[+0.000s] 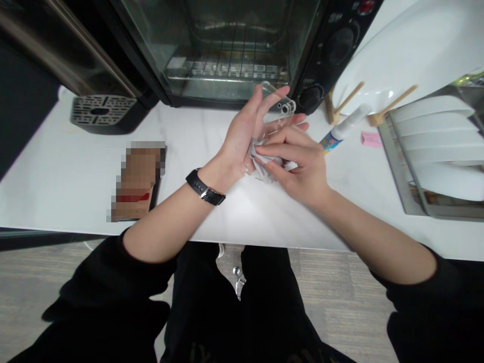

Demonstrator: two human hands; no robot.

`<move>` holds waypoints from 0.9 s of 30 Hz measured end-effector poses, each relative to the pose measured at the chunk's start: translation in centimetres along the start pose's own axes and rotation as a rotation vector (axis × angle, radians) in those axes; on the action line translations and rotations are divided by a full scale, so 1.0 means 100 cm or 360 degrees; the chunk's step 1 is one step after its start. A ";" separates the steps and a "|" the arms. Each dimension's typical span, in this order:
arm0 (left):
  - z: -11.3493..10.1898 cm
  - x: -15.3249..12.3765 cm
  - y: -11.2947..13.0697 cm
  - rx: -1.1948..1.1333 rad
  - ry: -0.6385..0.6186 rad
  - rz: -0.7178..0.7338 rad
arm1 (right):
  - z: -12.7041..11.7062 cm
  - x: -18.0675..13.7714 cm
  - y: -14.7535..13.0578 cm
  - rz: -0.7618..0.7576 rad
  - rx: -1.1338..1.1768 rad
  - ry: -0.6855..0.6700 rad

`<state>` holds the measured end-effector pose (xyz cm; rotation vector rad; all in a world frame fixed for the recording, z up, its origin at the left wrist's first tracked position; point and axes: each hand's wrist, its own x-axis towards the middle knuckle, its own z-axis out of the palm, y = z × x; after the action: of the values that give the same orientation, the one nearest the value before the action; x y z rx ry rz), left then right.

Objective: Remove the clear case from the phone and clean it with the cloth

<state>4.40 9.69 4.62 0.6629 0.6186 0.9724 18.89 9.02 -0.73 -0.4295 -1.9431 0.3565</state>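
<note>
A clear phone case (289, 108) with round camera holes rests tilted in my left hand (239, 130), its see-through top end rising past the fingers. My left thumb and fingers hold it at the sides, above the white counter. Pinched in the fingers of my right hand (304, 164) is a crumpled white tissue (264, 170), pressed against the lower part of the case. Most of the case's lower half is hidden by the tissue and hands. Just right of my right hand lies a small spray bottle (347, 126) with a white cap.
A toaster oven (181, 93) stands behind my hands, beside a machine with a slotted drip tray (104, 112). A blurred phone-shaped object (136, 184) lies left. At right are a pink slip (371, 139), wooden pegs (393, 105) and white dishes (434, 136) in a metal rack (406, 194).
</note>
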 end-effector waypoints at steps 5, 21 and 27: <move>-0.006 0.002 0.007 -0.0005 0.0065 0.0067 | -0.002 0.001 -0.002 -0.0130 0.0044 -0.0206; 0.004 -0.008 0.021 -0.0071 0.0056 0.0098 | -0.012 -0.003 0.018 -0.0097 -0.0664 -0.0094; 0.013 -0.008 0.008 -0.0134 -0.0015 -0.0078 | -0.020 0.000 0.023 0.0016 -0.0882 0.0067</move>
<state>4.57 9.03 6.22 0.5753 0.5798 0.9442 21.03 11.19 -0.95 -0.7948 -1.9832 -0.1957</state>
